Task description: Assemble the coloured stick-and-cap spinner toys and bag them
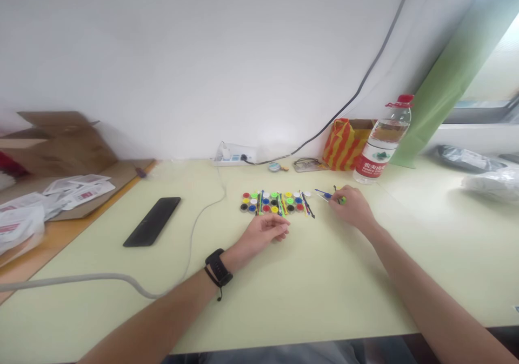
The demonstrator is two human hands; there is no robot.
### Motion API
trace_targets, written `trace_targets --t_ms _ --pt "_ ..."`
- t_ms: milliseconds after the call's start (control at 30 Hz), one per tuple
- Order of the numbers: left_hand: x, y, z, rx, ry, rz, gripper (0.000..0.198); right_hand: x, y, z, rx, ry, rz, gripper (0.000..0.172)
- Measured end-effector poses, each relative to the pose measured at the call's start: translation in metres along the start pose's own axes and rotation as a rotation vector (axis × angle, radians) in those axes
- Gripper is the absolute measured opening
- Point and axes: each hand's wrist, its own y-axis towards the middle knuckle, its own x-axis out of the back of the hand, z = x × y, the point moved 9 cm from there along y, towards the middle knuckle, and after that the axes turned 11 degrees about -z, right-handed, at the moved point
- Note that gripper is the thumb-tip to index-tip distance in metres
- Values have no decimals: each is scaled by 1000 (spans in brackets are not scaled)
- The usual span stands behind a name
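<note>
My left hand (267, 230) rests on its side on the table, fingers loosely bent and nothing visible in them. Just beyond it lie small round coloured discs (274, 202) in rows. Bundles of thin coloured sticks (280, 204) lie between these groups, with another bundle (307, 205) at their right end. My right hand (352, 207) is low over the table to the right, fingertips pinched at the end of a thin white stick (323, 197). Blue pieces (327, 194) lie beside those fingertips, and a green piece (343, 200) shows at the fingers, partly hidden.
A water bottle (381, 147) and a striped bag (344, 145) stand at the back right. Glasses (307, 164) and a power strip (235, 156) are near the wall. On the left are a black phone (152, 222), a grey cable (117, 277), and a cardboard box (65, 142) with white packets (81, 191).
</note>
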Motion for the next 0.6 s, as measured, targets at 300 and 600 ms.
trace_targets --t_ms 300,600 --pt "1 2 1 5 -20 -7 31 10 4 3 -120 256 -39 9" --pt "1 1 0 -5 -22 5 31 -19 -14 30 45 277 110 18"
